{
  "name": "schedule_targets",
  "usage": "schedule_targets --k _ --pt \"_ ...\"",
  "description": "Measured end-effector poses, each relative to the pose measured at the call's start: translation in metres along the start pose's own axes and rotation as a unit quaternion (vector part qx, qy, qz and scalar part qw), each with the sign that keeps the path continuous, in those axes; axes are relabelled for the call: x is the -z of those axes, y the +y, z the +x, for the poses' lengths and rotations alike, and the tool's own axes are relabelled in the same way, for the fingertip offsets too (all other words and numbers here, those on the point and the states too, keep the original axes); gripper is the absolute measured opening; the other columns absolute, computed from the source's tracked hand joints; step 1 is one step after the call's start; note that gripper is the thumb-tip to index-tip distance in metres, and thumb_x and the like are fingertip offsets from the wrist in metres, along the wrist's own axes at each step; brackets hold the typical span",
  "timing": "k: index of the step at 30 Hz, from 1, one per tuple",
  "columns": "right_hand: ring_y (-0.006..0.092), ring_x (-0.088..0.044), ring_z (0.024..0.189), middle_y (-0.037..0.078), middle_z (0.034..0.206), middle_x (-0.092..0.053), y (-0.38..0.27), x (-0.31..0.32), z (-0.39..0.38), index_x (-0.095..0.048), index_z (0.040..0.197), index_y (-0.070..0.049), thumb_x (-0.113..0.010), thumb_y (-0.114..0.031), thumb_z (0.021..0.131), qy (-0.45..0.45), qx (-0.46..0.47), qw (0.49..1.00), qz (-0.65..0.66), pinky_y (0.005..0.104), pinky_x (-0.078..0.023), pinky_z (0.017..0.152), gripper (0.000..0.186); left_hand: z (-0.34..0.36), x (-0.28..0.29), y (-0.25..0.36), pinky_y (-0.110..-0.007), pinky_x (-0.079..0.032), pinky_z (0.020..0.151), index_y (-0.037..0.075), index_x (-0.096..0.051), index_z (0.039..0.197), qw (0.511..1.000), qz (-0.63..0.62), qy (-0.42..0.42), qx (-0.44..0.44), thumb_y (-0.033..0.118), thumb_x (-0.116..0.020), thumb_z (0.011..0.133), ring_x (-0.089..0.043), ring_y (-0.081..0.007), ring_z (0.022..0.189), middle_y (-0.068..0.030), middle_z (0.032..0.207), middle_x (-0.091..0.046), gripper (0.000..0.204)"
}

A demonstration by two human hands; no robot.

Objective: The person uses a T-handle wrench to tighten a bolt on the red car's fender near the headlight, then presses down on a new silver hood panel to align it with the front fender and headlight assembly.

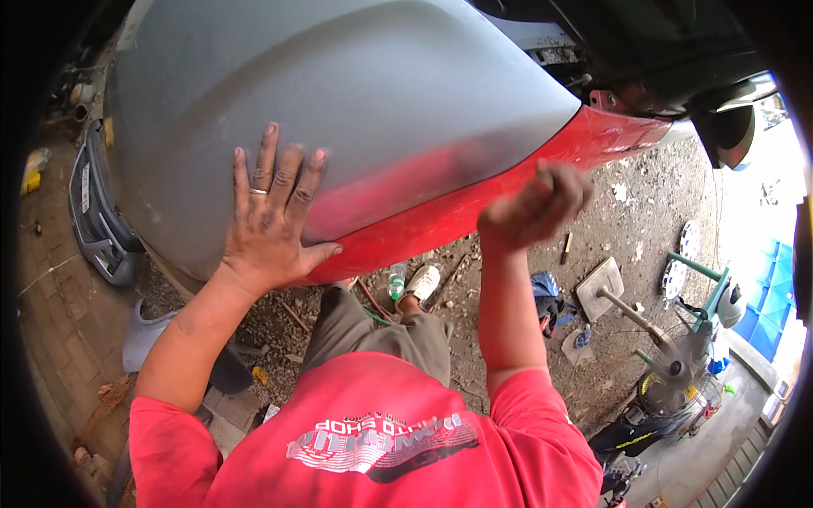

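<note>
A car hood (364,93) in dull grey lies in front of me, its near edge fading into red. My left hand (275,212) rests flat on it near that edge, fingers spread, a ring on one finger; nothing is in it. The red fender (440,216) runs along the hood's right side. My right hand (538,207) is raised over or beside the fender, apart from the hood. Its fingers are curled and slightly blurred, so whatever they may hold is hidden.
A detached bumper (106,212) stands at the left. On the ground to the right are a pedestal fan (673,364), a dark cloth bundle (550,296) and a green metal frame (699,267). A green plastic bottle (395,284) lies by my shoe (423,284). A motorcycle (635,432) stands lower right.
</note>
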State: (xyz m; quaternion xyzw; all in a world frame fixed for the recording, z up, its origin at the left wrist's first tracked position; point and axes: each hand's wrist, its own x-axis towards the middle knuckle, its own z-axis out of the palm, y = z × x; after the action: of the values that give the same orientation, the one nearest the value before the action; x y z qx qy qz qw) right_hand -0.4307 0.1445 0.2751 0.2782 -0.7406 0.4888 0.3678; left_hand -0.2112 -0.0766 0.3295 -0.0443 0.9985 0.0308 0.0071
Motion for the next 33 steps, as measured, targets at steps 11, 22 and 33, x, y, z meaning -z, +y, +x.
schedule_targets --k 11,22,33 --pt "0.0299 -0.052 0.089 0.012 0.093 -0.056 0.013 -0.042 -0.005 -0.060 0.098 -0.005 -0.056 -0.011 0.100 -0.018 0.031 0.999 -0.028 0.0437 -0.041 0.079 0.007 -0.001 0.000 0.003 -0.070 -0.012 0.124 0.012 -0.021 0.167 1.000 0.002 -0.010 0.019 0.056 -0.091 0.061 -0.014 -0.0473 0.159 -0.0174 0.169 -0.023 0.134" --pt "0.0281 -0.053 0.090 0.007 0.091 -0.058 0.015 -0.036 -0.001 -0.060 0.097 -0.009 -0.058 -0.012 0.098 0.009 0.026 0.998 -0.048 0.0439 -0.039 0.084 0.003 0.000 0.001 0.005 -0.069 -0.010 0.125 0.016 -0.019 0.168 1.000 -0.006 0.005 0.024 0.056 -0.090 0.063 -0.011 -0.0448 0.160 -0.0128 0.173 -0.019 0.133" --pt "0.0270 -0.050 0.093 0.010 0.092 -0.053 0.038 0.049 0.056 -0.060 0.096 -0.002 -0.054 -0.006 0.100 0.034 -0.108 0.992 -0.059 0.0402 -0.043 0.085 0.008 0.014 0.000 0.078 -0.062 -0.012 0.128 0.010 -0.033 0.161 0.991 -0.063 0.114 -0.009 0.040 -0.087 0.074 -0.023 -0.0398 0.158 -0.0180 0.162 -0.038 0.106"
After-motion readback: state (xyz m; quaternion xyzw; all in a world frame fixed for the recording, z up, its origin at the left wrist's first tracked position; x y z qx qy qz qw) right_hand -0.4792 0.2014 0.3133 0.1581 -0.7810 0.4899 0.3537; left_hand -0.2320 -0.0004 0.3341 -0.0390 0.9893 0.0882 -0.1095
